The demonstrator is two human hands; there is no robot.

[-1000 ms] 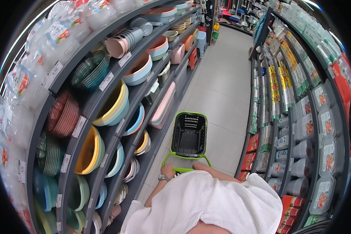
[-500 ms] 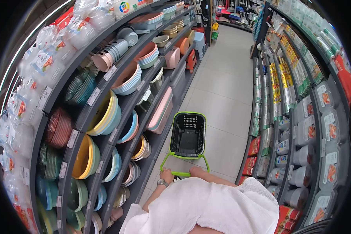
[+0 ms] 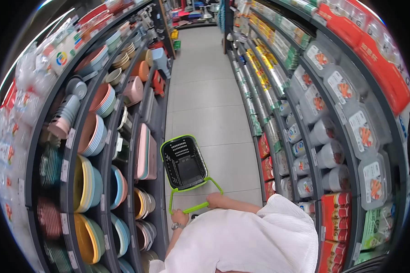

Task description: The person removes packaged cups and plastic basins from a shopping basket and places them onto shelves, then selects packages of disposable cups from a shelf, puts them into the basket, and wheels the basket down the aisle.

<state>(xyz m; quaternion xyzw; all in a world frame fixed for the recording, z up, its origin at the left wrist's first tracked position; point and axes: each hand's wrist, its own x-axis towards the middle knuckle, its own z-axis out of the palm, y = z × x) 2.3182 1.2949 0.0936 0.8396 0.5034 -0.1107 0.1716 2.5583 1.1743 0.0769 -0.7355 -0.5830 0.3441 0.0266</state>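
Down a shop aisle I see my left hand (image 3: 179, 216) and right hand (image 3: 216, 200), fingers closed around the green handle (image 3: 197, 207) of a black basket (image 3: 185, 169). The basket is ahead of both hands above the pale floor (image 3: 207, 113), turned slightly, just beside the left shelf (image 3: 105, 177) with its pink trays (image 3: 146, 154) and stacked basins (image 3: 89, 182). I judge that uneven pressure on the handle could swing the basket into that shelf, snagging its rim or jarring the trays; the red packs (image 3: 265, 166) opposite stand farther off.
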